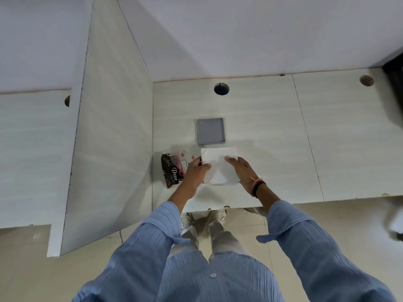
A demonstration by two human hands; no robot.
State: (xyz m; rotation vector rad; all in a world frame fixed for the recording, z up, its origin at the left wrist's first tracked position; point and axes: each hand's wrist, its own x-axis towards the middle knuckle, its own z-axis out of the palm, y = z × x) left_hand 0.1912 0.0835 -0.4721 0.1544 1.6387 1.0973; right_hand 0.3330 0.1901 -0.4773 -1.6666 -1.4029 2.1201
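Note:
A white paper napkin point(220, 164) lies on the pale desk point(272, 138) near its front edge, partly folded. My left hand point(196, 172) pinches the napkin's left edge, thumb on top. My right hand point(241, 168) rests on its right side with the fingers laid fairly flat across the paper. A black tissue packet point(172, 171) with "Dove" printed on it lies just left of the napkin, partly behind my left hand. A small grey square tray point(210, 131) sits right behind the napkin.
A white divider panel point(109, 131) stands upright along the desk's left side. Round cable holes point(221, 89) are cut near the back wall. A dark object point(394, 68) is at the far right. My shoes point(205, 219) and the tiled floor show below the desk edge.

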